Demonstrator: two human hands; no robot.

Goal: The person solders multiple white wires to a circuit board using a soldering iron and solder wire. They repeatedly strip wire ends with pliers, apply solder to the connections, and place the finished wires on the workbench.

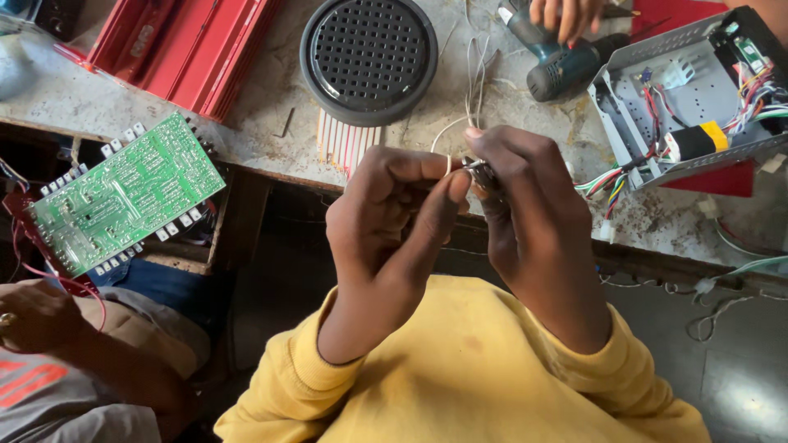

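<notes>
Held up close to the chest, above the yellow sleeves, so the tiny parts could be seen well: left hand (394, 205) with fingers pinched shut on the thin white wires (447, 164), right hand (525, 197) squeezed tight round a small shiny metal tool (478, 171) touching those same wires. Left lying behind on the grey stone worktop (271, 115), out of the way: round black speaker grille (368, 56), green circuit board (123, 193), open grey metal box full of coloured wires (685, 90), and a blue-green drill (566, 61) under another person's hand (566, 15).

Electronics repair workshop, circuit board (125, 194), drill (558, 59), opened wired chassis (681, 90)
</notes>
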